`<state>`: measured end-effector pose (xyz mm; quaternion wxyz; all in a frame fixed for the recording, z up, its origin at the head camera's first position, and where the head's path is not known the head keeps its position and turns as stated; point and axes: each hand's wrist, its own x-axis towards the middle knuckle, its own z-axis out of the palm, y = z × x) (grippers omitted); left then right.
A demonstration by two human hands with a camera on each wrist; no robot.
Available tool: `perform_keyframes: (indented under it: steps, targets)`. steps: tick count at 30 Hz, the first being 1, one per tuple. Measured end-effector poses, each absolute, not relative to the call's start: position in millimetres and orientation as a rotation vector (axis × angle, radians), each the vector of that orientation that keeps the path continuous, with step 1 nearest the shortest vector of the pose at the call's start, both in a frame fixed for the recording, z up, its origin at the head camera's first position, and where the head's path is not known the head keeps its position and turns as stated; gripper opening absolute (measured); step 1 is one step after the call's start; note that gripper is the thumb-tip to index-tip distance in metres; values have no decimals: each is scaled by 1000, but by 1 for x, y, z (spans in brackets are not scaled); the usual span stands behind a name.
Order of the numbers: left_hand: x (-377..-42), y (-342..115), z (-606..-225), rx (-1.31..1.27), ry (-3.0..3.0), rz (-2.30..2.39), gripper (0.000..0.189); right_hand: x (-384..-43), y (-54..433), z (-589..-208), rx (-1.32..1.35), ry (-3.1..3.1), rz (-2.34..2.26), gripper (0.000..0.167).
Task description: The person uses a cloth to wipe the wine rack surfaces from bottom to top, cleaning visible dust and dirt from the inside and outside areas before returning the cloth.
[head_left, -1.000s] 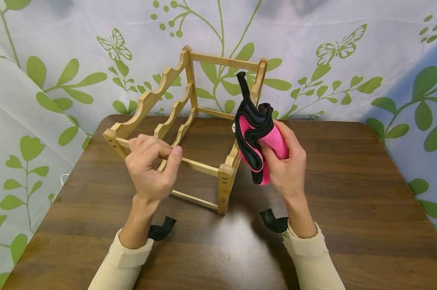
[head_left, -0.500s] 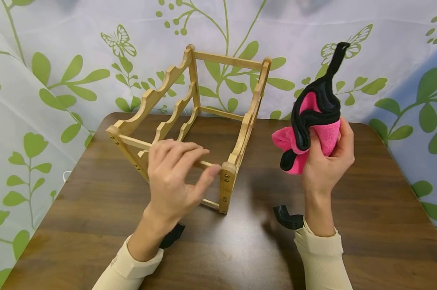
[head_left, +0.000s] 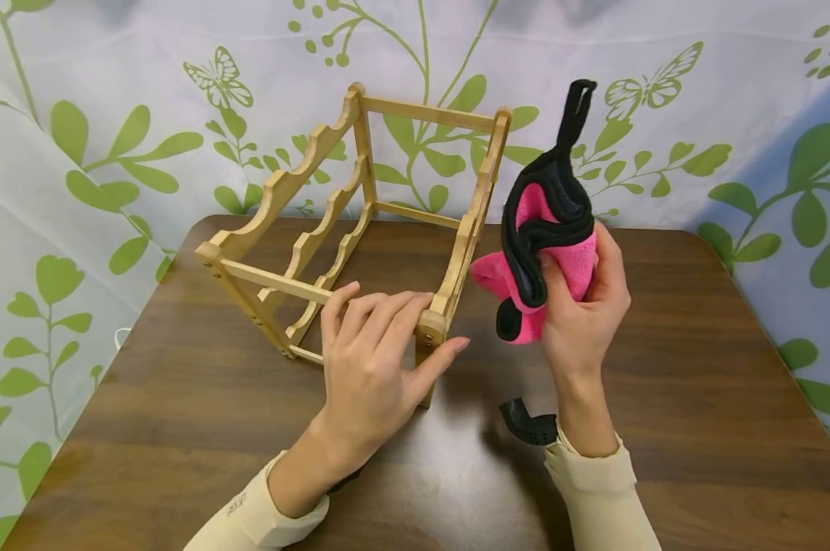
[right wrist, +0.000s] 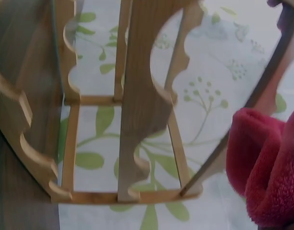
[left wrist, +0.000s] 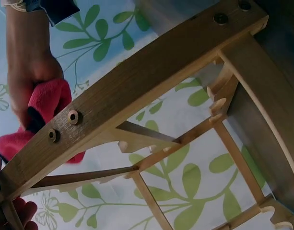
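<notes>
The left hand (head_left: pixel 370 356) partly hides the near right post (head_left: pixel 430 325) of the pale wooden rack (head_left: pixel 273 197) with scalloped rails, its fingers hooked over the near top rail (head_left: pixel 277 282), thumb spread wide. Right of the rack, the right hand (head_left: pixel 586 317), fingertips hidden, pinches a folded pink plush fabric piece (head_left: pixel 549 233) with thick black trim and a black strap loop (head_left: pixel 572 126).
</notes>
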<state>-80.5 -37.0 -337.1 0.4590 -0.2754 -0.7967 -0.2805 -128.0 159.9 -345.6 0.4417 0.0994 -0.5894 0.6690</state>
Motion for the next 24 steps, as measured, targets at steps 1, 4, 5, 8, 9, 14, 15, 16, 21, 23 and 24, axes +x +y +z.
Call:
perform_keyframes:
  steps: [1,4,5,8,9,14,15,16,21,23,24]
  targets:
    - [-81,-37,-337,-685,-1961,-699,41,-127,157,-346,273,-1479,1659,38]
    - [-82,-36,-337,-706,-1955,-736,36,-121,149,-347,381,-1544,1659,40]
    - [-82,-36,-337,-713,-1952,-746,35,-119,146,-347,434,-1587,1663,41]
    - [-83,-35,-337,-727,-1943,-766,33,-113,142,-347,576,-1758,1652,43]
    - [-83,-36,-337,-730,-1942,-770,33,-111,141,-347,614,-1816,1648,45]
    - [-86,-36,-337,-748,-1922,-809,30,-109,142,-345,675,-1966,1671,48]
    - [-86,-37,-337,-755,-1915,-827,29,-109,142,-345,667,-1963,1683,49]
    - [-87,-37,-337,-762,-1909,-845,29,-110,141,-346,656,-1955,1697,50]
    - [-89,-39,-340,-802,-1874,-929,30,-112,132,-351,539,-1873,1798,50]
    - [-90,-40,-342,-810,-1861,-942,31,-113,130,-353,489,-1855,1827,51]
    - [-90,-40,-342,-815,-1855,-946,31,-114,129,-354,469,-1849,1835,52]
